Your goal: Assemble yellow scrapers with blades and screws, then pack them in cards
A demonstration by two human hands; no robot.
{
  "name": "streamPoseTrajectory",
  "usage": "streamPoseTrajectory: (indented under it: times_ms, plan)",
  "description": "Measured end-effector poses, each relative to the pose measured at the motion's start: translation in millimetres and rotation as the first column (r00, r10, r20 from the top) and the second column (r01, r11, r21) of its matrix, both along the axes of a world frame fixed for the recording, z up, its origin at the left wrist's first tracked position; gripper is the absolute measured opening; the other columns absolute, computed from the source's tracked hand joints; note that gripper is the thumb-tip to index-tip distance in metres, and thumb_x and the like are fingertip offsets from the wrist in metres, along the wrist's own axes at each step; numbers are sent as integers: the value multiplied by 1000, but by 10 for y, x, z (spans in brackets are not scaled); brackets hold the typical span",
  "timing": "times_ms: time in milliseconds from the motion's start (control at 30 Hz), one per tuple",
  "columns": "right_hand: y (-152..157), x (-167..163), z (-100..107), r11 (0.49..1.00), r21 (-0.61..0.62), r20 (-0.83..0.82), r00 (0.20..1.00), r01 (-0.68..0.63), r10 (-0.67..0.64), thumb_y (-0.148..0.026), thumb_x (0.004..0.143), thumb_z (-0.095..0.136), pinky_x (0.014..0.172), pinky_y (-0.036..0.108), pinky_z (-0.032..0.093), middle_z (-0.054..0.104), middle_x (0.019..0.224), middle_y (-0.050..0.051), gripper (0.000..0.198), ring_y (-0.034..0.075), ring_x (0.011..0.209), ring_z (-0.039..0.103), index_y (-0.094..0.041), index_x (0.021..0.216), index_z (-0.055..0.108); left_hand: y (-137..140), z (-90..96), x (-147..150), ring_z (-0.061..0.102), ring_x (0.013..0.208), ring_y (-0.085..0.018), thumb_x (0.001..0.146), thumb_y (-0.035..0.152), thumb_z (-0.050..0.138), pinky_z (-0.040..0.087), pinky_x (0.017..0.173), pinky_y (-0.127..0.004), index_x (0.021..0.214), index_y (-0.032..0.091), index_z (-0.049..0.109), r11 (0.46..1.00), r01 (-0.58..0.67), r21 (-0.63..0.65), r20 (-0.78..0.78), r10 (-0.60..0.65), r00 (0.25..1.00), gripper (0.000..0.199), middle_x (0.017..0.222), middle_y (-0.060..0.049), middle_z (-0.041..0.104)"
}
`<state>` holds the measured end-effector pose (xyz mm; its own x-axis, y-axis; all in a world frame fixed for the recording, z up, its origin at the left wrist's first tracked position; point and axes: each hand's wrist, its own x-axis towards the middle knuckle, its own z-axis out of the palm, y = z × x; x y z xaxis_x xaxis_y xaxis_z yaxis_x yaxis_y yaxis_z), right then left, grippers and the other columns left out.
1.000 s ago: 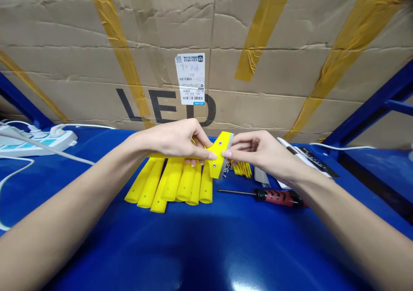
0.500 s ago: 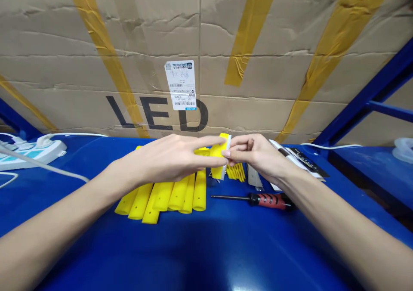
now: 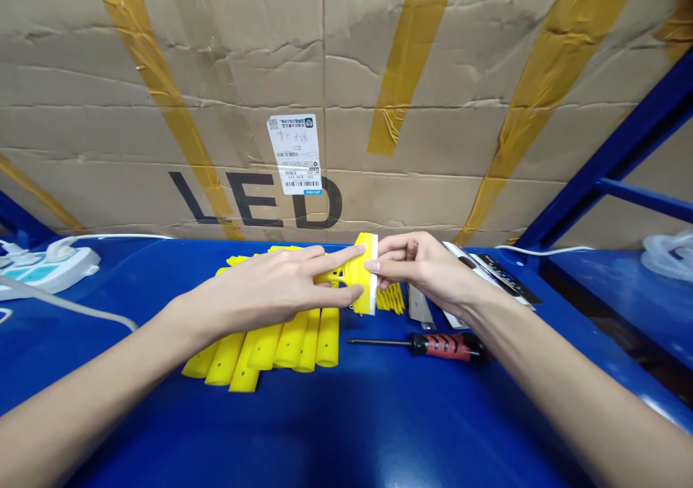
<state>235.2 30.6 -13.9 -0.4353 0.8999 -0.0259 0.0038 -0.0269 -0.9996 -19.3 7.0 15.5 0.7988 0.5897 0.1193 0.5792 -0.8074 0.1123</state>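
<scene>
Between my two hands is a yellow scraper [image 3: 358, 274], its wide head turned to the right with a pale, metallic-looking blade strip [image 3: 373, 286] along the edge. My left hand [image 3: 281, 282] is wrapped round its handle, two fingers stretched along the head. The thumb and fingers of my right hand [image 3: 406, 260] pinch the strip at the head's right edge. Below and behind my left hand lie several yellow tubular handles [image 3: 260, 347], side by side. Small yellow parts [image 3: 390, 299] lie just under my right hand.
A screwdriver [image 3: 441, 346] with a red and black handle lies on the blue table [image 3: 346, 430]. Flat grey blades [image 3: 419, 304] and papers [image 3: 506, 279] are to the right. A white power strip [image 3: 65, 268] is at left, and a large cardboard box [image 3: 346, 76] stands behind.
The scraper has turned so its head faces me more broadly. My left fingers now press along the head, while my right hand keeps its pinch. The whole view has shifted slightly.
</scene>
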Motion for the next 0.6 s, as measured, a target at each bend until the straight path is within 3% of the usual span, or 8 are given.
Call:
streamPoseTrajectory:
  times_ms: [167, 233, 267, 333, 367, 400, 467, 600]
  plan:
    - [19, 18, 30, 999, -36, 38, 999, 5, -4, -41, 64, 93, 64, 24, 53, 73, 67, 4, 34, 11, 61, 66, -15, 77, 76, 71, -16, 0, 66, 106, -23, 97, 26, 54, 48, 90, -31, 117, 28, 70, 977, 44, -209, 269, 14, 963, 26, 122, -6, 71]
    - [50, 49, 41, 994, -40, 73, 992, 106, -102, -52, 70, 87, 62, 24, 52, 73, 67, 5, 40, 11, 59, 65, -14, 75, 75, 125, -26, -15, 66, 89, -19, 97, 28, 56, 50, 83, -30, 115, 24, 65, 917, 80, -391, 410, 96, 907, 20, 101, -6, 72]
    - [69, 67, 43, 984, -30, 81, 982, 174, -171, -56, 74, 83, 60, 24, 51, 72, 65, 5, 43, 10, 56, 63, -15, 73, 75, 154, -32, -30, 63, 78, -16, 97, 28, 58, 50, 77, -28, 115, 24, 61, 836, 122, -535, 472, 177, 864, 19, 90, -3, 69]
    - [103, 98, 44, 961, -1, 87, 957, 276, -275, -59, 80, 77, 58, 23, 49, 68, 62, 2, 45, 8, 53, 59, -15, 71, 73, 204, -48, -71, 53, 62, -10, 96, 27, 63, 46, 65, -22, 117, 23, 53, 556, 266, -787, 526, 381, 761, 24, 75, 2, 60]
    - [112, 107, 44, 958, 21, 100, 952, 288, -288, -58, 82, 76, 58, 23, 48, 68, 63, 2, 44, 8, 54, 58, -16, 72, 72, 224, -59, -92, 49, 58, -8, 94, 26, 64, 44, 60, -20, 118, 23, 50, 420, 334, -844, 516, 463, 721, 28, 72, 4, 58]
    - [115, 110, 46, 961, 48, 127, 953, 271, -275, -56, 83, 75, 60, 24, 49, 69, 66, 3, 42, 9, 57, 60, -16, 72, 73, 239, -72, -111, 47, 57, -7, 93, 23, 66, 42, 58, -18, 120, 22, 50, 326, 381, -865, 501, 529, 685, 32, 73, 3, 57]
    - [99, 98, 54, 974, 106, 202, 955, 199, -217, -54, 85, 75, 65, 25, 51, 74, 77, 6, 39, 12, 69, 66, -16, 76, 74, 258, -98, -131, 48, 59, -7, 89, 18, 69, 40, 55, -16, 124, 20, 50, 239, 432, -870, 479, 617, 624, 39, 82, -1, 61]
    - [36, 50, 78, 981, 191, 273, 959, 30, -82, -51, 85, 75, 76, 30, 54, 78, 89, 9, 35, 17, 85, 70, -17, 90, 79, 261, -141, -110, 53, 63, -8, 86, 13, 71, 41, 55, -17, 128, 18, 52, 184, 482, -857, 471, 657, 588, 46, 88, -4, 62]
